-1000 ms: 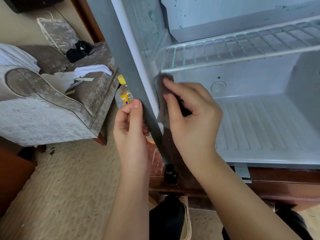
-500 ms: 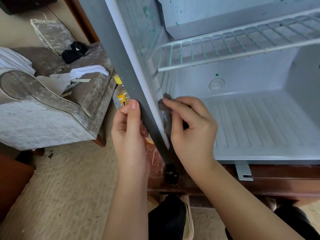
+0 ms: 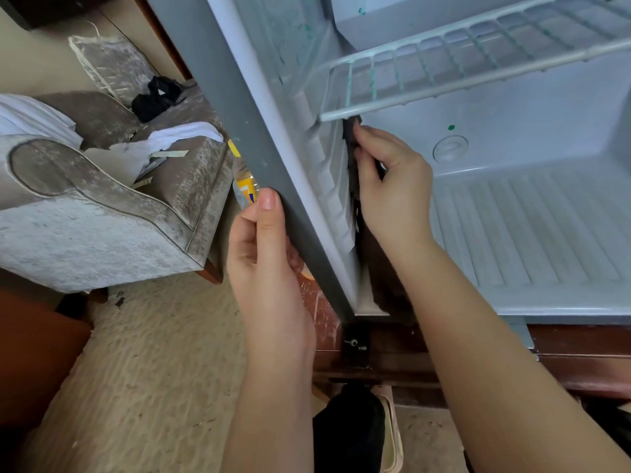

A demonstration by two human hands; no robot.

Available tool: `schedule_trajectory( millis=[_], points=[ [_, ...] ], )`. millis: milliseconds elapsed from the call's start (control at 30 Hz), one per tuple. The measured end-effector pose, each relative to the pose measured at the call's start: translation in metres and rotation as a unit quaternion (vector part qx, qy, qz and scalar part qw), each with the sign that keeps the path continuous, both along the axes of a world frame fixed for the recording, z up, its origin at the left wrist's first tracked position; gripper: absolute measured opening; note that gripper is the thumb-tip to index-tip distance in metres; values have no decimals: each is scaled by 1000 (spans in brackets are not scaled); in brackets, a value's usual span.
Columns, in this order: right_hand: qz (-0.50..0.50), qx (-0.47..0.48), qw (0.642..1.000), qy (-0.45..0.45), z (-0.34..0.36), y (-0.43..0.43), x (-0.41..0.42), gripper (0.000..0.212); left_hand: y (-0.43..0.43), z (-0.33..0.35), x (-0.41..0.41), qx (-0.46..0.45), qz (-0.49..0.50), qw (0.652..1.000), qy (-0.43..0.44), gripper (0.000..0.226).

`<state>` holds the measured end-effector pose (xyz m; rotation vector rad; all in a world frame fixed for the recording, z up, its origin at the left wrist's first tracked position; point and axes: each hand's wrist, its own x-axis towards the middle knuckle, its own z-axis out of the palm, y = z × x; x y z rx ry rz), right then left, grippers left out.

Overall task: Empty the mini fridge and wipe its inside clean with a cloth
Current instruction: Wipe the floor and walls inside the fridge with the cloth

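Observation:
The mini fridge (image 3: pixel 512 216) stands open, its white inside bare apart from a wire shelf (image 3: pixel 461 66) with green flecks. My right hand (image 3: pixel 389 186) grips a dark brown cloth (image 3: pixel 350 138) and holds it against the fridge's left inner wall, just under the shelf's front corner. The cloth's lower end hangs down behind my wrist. My left hand (image 3: pixel 263 240) grips the grey front edge (image 3: pixel 239 107) of the fridge's left side, thumb on the front, fingers curled behind it.
A plastic bottle (image 3: pixel 244 187) with a yellow cap and label stands behind the grey edge. A grey armchair (image 3: pixel 102 206) with white cloths and a black item stands at the left. The fridge rests on a brown wooden stand (image 3: pixel 580 363). Beige carpet lies below.
My right hand dropped with the cloth down the left edge, then rose again to just under the wire shelf, further inside. My left hand kept its grip.

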<state>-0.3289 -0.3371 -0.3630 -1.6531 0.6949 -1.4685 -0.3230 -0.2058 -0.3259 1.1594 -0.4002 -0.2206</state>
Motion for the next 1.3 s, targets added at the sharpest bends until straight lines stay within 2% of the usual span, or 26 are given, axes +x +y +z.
schedule_trajectory(
  millis=[133,333,633,767,833,1033,1167,1300],
  points=[
    [92,59,992,65,5,-12,-1,46,0,0,0,12,4,1000,-14,22],
    [97,61,993,33,10,6,-21,45,-1,3,-3,11,0,1000,-15,22],
    [45,-84,995,39,6,54,-61,37,1,3,-7,22,0,1000,-8,21],
    [0,-122,990,76,5,57,-57,39,-1,2,-9,23,3,1000,-8,21],
    [4,-89,992,87,6,52,-48,43,-1,2,-9,25,11,1000,-11,22],
    [109,77,989,67,9,23,-21,54,-4,-2,-9,29,19,999,-25,24],
    [121,107,985,61,7,6,-8,56,-4,-4,-6,31,14,999,-38,27],
    [85,93,990,72,11,16,-14,58,-3,-4,-3,40,2,999,-34,27]
  ],
)
